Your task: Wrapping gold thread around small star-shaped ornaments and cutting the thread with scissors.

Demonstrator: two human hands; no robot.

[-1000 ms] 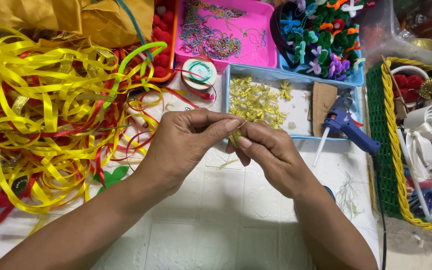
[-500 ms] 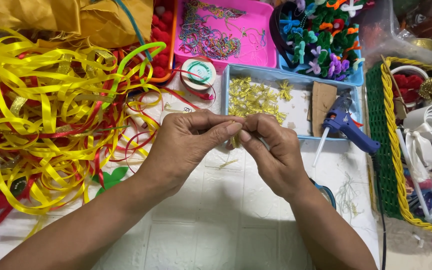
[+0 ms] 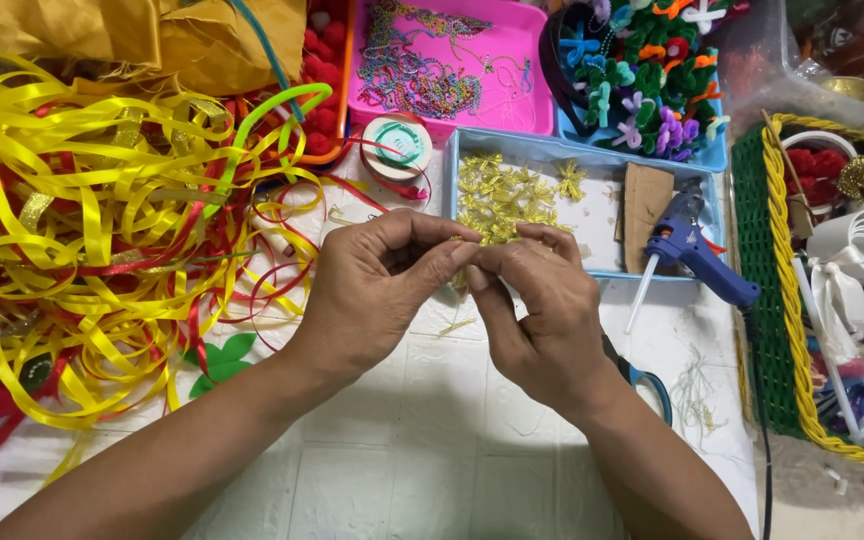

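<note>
1. Left hand [image 3: 377,285]: fingers curled, thumb and forefinger pressed together on a small gold ribbon piece [image 3: 455,240], mostly hidden.
2. Right hand [image 3: 542,305]: fingertips pinched on the same piece, touching the left hand.
3. Both hands sit just in front of the blue tray [image 3: 592,160] of gold bows [image 3: 497,190].
4. Blue glue gun [image 3: 692,250] lies at the tray's right end.
</note>
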